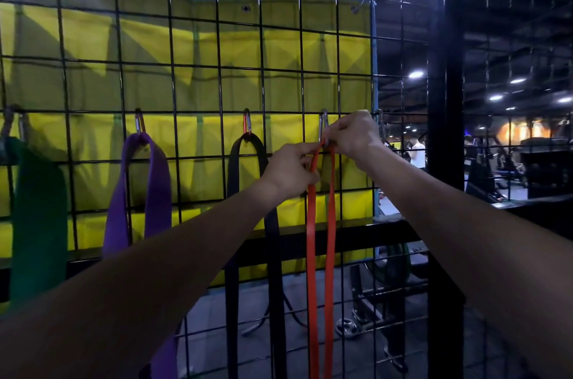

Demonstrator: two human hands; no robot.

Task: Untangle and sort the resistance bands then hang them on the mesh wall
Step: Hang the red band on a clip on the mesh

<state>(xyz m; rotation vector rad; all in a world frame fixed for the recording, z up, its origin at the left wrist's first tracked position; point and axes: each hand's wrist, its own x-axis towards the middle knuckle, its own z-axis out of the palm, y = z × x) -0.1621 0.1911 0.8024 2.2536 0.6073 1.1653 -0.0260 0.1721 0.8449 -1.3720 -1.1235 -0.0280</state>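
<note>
Orange band (321, 254): a narrow loop, its top at the silver carabiner (323, 127) on the mesh wall (192, 74), both strands hanging straight down and running off the bottom edge.
Handling: judged light, soft and stretchy, with a rubbery surface that grips; best pinched just under the top fold, where the loop can be steered over the clip.
Left hand (288, 169): fingers curled, pinching the left strand a little below the carabiner.
Right hand (352, 136): fingers curled at the carabiner and the top of the band; whether it grips the clip, the band or both cannot be told.
Seating: whether the loop already sits inside the carabiner is hidden by the right hand.
Hung bands: black band (248, 143), purple band (145, 167) and green band (37, 208) hang from their own clips to the left, well apart from one another.
Cut off: the lower ends of all bands; the green band's clip lies near the left edge and is dim.
Behind the mesh: a yellow mat (93, 46); beyond, to the right, a dark gym floor with blurred machines.
</note>
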